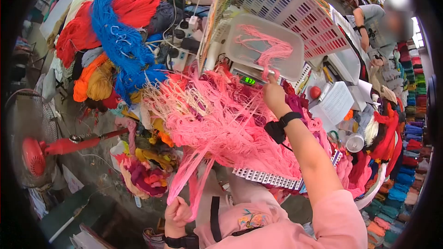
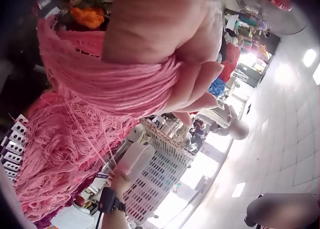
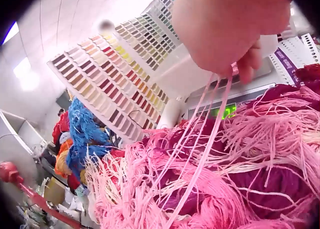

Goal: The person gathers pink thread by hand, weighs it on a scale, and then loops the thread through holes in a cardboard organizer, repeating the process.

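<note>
My left hand (image 1: 177, 212) grips a looped hank of pink yarn (image 2: 125, 89) low at the front, its fingers curled round the strands. From there the hank runs up to a large tangled heap of pink yarn (image 1: 221, 124). At the near rim of a translucent plastic tub (image 1: 267, 22), my right hand (image 1: 274, 97) pinches a few pink strands (image 3: 202, 161), which stretch down to the heap in the right wrist view. Cut pink yarn (image 1: 274, 53) lies inside the tub. Beneath it is a digital scale with a lit green display (image 1: 249, 80).
Colour sample boards (image 1: 295, 14) stand behind the tub. Blue (image 1: 110, 27) and red yarn (image 1: 138, 4) are piled back left, beside power strips (image 1: 180, 41). A written sheet (image 1: 336, 103) lies right of the scale. A red fan (image 1: 34, 157) is at left; another person (image 1: 376, 23) is back right.
</note>
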Demonstrator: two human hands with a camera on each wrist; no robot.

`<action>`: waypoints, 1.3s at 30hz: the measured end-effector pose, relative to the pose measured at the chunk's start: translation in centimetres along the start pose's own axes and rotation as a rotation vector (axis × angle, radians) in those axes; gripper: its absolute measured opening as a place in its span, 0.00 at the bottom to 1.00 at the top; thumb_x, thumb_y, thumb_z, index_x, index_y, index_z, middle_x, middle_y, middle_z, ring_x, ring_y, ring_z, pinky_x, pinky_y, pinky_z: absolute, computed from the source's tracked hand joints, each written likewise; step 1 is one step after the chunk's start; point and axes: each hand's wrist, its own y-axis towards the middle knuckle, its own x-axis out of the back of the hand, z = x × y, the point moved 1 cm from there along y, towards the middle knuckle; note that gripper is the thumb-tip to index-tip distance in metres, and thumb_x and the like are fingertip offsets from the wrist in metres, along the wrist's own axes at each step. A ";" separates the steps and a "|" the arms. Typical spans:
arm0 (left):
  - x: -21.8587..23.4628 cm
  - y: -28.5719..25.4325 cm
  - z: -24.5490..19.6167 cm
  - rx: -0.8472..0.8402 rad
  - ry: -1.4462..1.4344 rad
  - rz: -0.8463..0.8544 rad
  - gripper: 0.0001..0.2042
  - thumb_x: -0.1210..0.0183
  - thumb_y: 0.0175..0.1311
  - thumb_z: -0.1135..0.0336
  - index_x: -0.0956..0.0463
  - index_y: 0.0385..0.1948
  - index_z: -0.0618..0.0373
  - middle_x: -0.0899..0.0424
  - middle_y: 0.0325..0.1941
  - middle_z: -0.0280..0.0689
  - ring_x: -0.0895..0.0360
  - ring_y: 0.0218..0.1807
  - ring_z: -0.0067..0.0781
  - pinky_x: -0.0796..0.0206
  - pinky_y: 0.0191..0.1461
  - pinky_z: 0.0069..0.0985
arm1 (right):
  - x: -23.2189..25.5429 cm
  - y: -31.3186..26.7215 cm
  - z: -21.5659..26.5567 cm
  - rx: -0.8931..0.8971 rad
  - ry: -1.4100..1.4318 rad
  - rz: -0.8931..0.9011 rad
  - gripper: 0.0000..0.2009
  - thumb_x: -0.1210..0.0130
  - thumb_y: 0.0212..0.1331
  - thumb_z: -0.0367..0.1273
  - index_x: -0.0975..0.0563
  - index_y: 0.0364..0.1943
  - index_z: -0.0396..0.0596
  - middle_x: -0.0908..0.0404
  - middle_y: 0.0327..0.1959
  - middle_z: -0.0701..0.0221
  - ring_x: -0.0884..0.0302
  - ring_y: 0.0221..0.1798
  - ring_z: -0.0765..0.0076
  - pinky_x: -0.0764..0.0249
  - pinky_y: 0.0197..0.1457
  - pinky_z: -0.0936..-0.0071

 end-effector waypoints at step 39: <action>-9.8 -2.3 5.1 -0.024 0.534 0.429 0.35 0.66 0.55 0.41 0.48 0.52 0.68 0.41 0.54 0.44 0.44 0.56 0.33 0.52 0.57 0.30 | 20.1 -25.2 21.4 -0.245 1.523 0.429 0.04 0.49 0.47 0.25 0.25 0.25 0.39 0.30 0.20 0.77 0.39 0.16 0.88 0.44 0.18 0.88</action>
